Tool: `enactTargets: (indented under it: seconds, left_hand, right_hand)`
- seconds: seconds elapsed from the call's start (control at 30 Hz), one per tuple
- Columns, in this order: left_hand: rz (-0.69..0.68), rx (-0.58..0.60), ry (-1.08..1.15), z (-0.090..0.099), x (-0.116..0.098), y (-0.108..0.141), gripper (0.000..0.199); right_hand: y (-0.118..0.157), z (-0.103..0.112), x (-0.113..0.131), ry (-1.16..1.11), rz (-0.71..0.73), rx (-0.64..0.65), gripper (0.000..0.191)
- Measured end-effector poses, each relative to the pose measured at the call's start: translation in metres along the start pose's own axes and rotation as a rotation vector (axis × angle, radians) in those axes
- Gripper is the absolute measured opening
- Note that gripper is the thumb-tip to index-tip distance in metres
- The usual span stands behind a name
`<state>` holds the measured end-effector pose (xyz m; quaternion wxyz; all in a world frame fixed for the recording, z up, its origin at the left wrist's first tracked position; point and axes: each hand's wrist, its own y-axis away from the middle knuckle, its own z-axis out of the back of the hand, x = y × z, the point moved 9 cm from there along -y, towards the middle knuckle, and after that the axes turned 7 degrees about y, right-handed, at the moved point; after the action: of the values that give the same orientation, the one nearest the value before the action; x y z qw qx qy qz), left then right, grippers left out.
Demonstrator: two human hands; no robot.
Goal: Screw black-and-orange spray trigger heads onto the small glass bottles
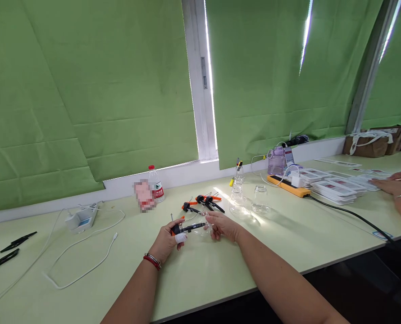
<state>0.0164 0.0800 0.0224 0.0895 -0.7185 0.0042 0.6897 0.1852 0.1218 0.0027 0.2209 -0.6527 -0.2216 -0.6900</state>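
Fingers of both hands around orange-black pump part.

Count on the table: two own hands, left hand and right hand, and one orange-and-black tool between them. Two more orange-and-black tools lie just beyond. Three clear glass jars stand near the window side. One water bottle. One yellow power strip. One purple container. Two black tweezers at the far left. Two hands of another person at the right edge.
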Motion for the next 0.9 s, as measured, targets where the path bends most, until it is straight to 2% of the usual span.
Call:
enactTargets:
  seconds: [0.17,0.3,0.4,0.5,0.57,0.73,0.9]
  left_hand:
    - [0.020,0.017,-0.021,-0.004,-0.001,0.002,0.062]
    - [0.022,0.013,-0.034,-0.004,-0.002,0.002,0.061]
    - [0.021,-0.005,-0.036,-0.002,-0.002,0.001,0.061]
    - [0.020,-0.021,-0.035,0.000,-0.002,0.001,0.061]
    - [0.011,-0.013,-0.028,-0.001,-0.003,0.001,0.061]
    - [0.006,0.015,-0.018,-0.003,-0.002,0.002,0.061]
    - [0.016,0.035,-0.024,-0.004,0.001,0.000,0.063]
  right_hand:
    - [-0.003,0.004,-0.011,0.057,-0.105,-0.070,0.064]
    - [-0.001,0.002,-0.013,0.071,-0.139,-0.058,0.070]
    - [0.004,-0.001,-0.001,-0.010,-0.044,-0.021,0.062]
    - [0.009,-0.005,0.012,-0.075,0.077,0.044,0.069]
    - [0.009,-0.005,0.012,-0.071,0.080,0.053,0.067]
    - [0.001,-0.003,-0.001,-0.002,-0.025,0.012,0.056]
    - [-0.005,0.002,-0.019,0.054,-0.156,-0.072,0.072]
